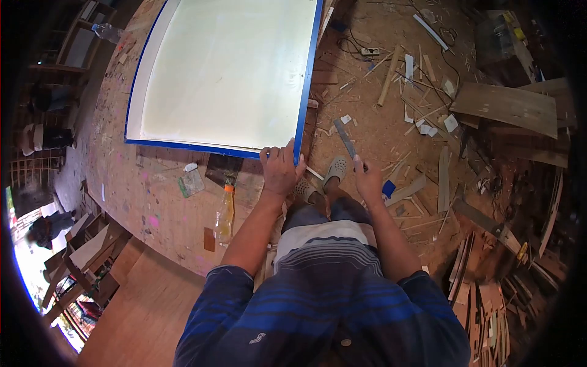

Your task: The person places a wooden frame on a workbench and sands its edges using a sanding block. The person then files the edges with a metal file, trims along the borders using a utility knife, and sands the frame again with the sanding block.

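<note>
A large cream-white panel (pixel 226 73) with blue edging lies on the worktable. At its near right corner my left hand (pixel 281 171) is closed over the blue edge, fingertips on top and the underside of the grip hidden. Out to the right, over the floor, my right hand (pixel 368 181) is wrapped around the end of a long flat grey file (pixel 345 137). The file points away from me and stands apart from the panel. Its handle is mostly covered by my fingers.
The paint-spotted worktable (pixel 165 214) carries a plastic bottle with an orange cap (pixel 225 214) and a small packet (pixel 191 183). Wood offcuts (pixel 391 76), a cable and white scraps litter the floor. Boards (pixel 504 109) lean at right. People (pixel 52 229) are at far left.
</note>
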`<state>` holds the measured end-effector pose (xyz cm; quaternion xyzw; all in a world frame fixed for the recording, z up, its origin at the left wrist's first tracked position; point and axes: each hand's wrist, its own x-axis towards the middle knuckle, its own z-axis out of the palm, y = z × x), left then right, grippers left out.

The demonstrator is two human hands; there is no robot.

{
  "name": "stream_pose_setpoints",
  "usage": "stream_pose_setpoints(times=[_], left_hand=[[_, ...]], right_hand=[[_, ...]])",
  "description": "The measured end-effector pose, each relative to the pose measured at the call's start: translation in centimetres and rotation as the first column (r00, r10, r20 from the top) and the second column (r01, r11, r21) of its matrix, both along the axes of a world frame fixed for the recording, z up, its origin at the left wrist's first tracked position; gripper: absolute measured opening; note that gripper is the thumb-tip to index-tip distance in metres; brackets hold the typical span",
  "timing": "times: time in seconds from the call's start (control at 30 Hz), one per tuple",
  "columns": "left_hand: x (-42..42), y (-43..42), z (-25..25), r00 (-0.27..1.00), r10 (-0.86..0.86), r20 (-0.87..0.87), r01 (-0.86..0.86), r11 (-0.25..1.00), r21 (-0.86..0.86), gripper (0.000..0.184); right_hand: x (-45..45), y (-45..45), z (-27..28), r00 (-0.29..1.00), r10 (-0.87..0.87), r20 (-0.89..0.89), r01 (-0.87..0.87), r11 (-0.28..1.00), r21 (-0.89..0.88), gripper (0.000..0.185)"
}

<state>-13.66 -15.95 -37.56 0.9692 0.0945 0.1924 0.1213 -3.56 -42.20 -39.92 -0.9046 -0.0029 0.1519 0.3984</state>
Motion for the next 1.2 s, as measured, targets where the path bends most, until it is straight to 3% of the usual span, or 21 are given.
stream_pose_setpoints(times=[0.33,0.53,0.63,0.73,0.83,0.93,0.97,1.07,1.2], left_hand=[[-0.1,0.1,0.3,0.999,-0.024,-0.031,0.024,1.000,-0.017,0.053],[-0.1,0.6,2.0,0.999,-0.054,-0.007,0.052,0.980,-0.190,0.056],[0.5,2.8,5.1,0.959,-0.114,-0.260,0.000,0.915,-0.403,0.060],[2.2,4.7,6.2,0.887,-0.119,-0.446,-0.171,0.812,-0.557,0.063],[4.9,7.0,5.6,0.729,-0.207,-0.652,-0.314,0.746,-0.588,0.062],[6.0,8.0,4.8,0.727,-0.249,-0.640,-0.444,0.540,-0.715,0.049],[6.1,7.5,4.3,0.807,-0.048,-0.589,-0.506,0.458,-0.731,0.042],[4.9,6.3,3.2,0.863,0.357,-0.357,-0.504,0.620,-0.601,0.043],[4.2,5.2,3.3,0.940,0.261,-0.220,-0.341,0.694,-0.634,0.039]], right_hand=[[0.7,3.0,2.6,0.981,0.102,-0.162,-0.115,0.990,-0.078,0.053],[-0.4,2.9,2.3,0.989,0.095,-0.113,-0.096,0.995,-0.002,0.049],[-0.4,2.1,1.7,0.988,0.132,-0.078,-0.130,0.991,0.033,0.045],[-0.1,2.0,1.3,0.986,0.135,-0.099,-0.136,0.991,0.002,0.052],[0.5,2.5,2.8,0.983,0.141,-0.121,-0.144,0.989,-0.020,0.052],[0.7,2.3,2.1,0.983,0.149,-0.110,-0.150,0.989,-0.002,0.051],[0.7,2.2,1.9,0.983,0.155,-0.094,-0.154,0.988,0.024,0.048],[0.4,2.6,3.1,0.974,0.216,-0.070,-0.211,0.975,0.063,0.043],[-1.4,4.8,7.2,0.900,0.419,-0.118,-0.427,0.903,-0.048,0.046]])
